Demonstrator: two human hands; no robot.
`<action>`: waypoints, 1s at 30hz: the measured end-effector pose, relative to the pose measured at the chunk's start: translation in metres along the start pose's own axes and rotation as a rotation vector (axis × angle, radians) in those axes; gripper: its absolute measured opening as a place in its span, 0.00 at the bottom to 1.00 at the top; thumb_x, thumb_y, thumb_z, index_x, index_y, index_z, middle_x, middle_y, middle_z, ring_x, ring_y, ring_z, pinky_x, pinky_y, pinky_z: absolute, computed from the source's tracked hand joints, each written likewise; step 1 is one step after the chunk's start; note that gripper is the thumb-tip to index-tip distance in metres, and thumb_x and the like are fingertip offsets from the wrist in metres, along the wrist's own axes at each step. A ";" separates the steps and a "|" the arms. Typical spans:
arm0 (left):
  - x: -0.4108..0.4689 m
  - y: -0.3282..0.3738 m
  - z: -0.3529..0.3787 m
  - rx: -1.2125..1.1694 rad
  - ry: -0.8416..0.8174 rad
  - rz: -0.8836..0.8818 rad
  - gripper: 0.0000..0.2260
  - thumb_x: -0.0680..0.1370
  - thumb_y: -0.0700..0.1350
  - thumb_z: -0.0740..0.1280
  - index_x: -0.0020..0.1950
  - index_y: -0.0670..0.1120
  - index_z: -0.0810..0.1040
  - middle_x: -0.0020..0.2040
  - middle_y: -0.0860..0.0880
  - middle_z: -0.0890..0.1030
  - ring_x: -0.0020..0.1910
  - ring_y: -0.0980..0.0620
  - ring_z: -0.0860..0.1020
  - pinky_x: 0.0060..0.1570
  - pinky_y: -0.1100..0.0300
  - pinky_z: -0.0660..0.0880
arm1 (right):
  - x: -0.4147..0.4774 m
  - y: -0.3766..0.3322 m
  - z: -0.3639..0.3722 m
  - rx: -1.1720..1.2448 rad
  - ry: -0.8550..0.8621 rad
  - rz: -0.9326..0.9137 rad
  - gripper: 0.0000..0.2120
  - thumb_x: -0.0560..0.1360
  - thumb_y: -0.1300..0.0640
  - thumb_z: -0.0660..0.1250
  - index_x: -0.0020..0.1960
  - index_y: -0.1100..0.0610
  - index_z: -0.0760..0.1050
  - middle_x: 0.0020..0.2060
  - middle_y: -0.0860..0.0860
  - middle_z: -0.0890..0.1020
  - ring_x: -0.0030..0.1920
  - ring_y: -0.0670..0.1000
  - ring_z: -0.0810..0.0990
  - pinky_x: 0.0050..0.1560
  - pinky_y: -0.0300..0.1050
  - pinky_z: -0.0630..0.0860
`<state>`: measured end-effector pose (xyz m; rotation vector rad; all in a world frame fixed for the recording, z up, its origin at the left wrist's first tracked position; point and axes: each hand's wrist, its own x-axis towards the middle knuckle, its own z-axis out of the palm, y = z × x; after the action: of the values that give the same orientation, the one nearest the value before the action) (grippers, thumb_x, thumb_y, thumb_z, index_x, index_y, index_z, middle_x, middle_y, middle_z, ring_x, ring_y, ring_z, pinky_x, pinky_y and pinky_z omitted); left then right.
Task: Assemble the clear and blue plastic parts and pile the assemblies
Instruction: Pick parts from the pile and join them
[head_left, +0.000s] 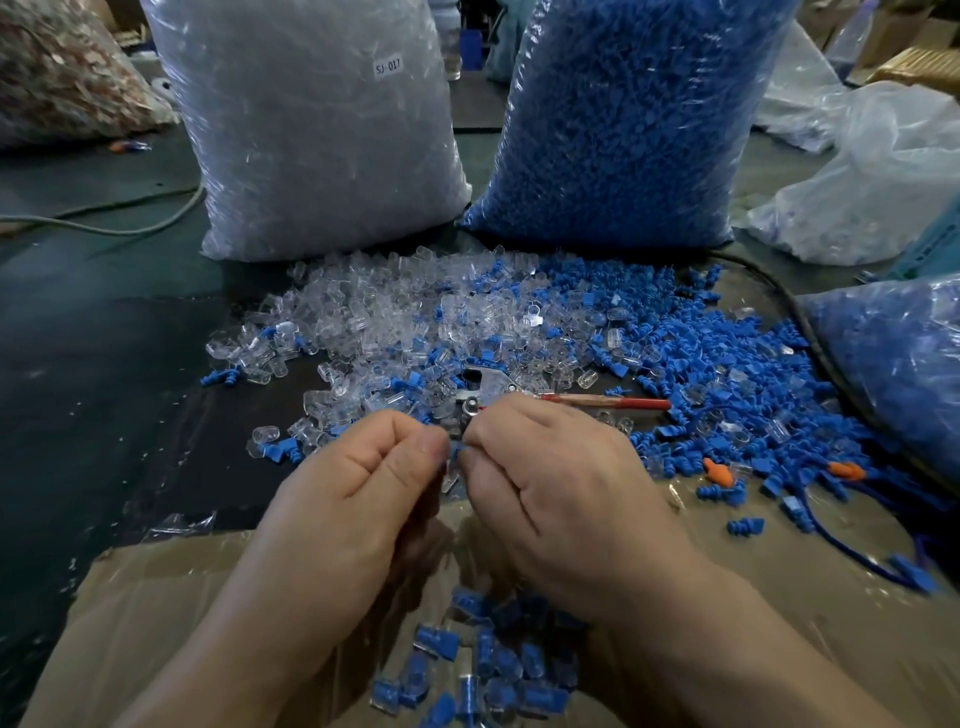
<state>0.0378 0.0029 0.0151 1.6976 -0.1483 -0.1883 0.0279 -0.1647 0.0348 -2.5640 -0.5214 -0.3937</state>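
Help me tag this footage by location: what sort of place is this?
Probably a small factory's hand-assembly bench: a sack of clear parts and a sack of blue parts stand behind a loose heap of both, with finished assemblies piled in front.

I read one marking: a small white label (388, 67) printed "SJ 017". It sat high on the front of the big bag of clear parts (311, 166), well beyond the left hand (358, 483), roughly straight ahead of it. The print was slightly soft but legible.
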 end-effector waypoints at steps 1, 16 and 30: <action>0.000 -0.001 -0.001 0.050 -0.007 0.080 0.18 0.73 0.68 0.68 0.43 0.53 0.80 0.29 0.52 0.76 0.26 0.56 0.72 0.25 0.64 0.70 | 0.000 -0.002 0.000 0.102 -0.015 0.099 0.14 0.77 0.47 0.54 0.37 0.52 0.69 0.31 0.45 0.72 0.33 0.46 0.69 0.35 0.47 0.67; -0.001 0.012 -0.020 0.844 -0.403 0.210 0.14 0.66 0.64 0.62 0.48 0.63 0.79 0.46 0.63 0.79 0.44 0.62 0.79 0.43 0.62 0.76 | -0.004 0.004 -0.003 -0.127 -0.360 0.179 0.11 0.77 0.39 0.60 0.55 0.44 0.70 0.47 0.44 0.76 0.48 0.52 0.76 0.42 0.50 0.71; 0.009 -0.001 -0.009 1.068 0.026 0.118 0.06 0.77 0.58 0.65 0.53 0.63 0.76 0.47 0.64 0.74 0.46 0.62 0.74 0.47 0.59 0.74 | 0.009 0.008 0.019 -0.190 -0.301 0.079 0.10 0.79 0.42 0.57 0.49 0.48 0.68 0.39 0.46 0.66 0.41 0.54 0.71 0.37 0.48 0.63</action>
<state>0.0486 0.0097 0.0153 2.7405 -0.3724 0.0226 0.0430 -0.1590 0.0192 -2.8373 -0.5058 -0.0285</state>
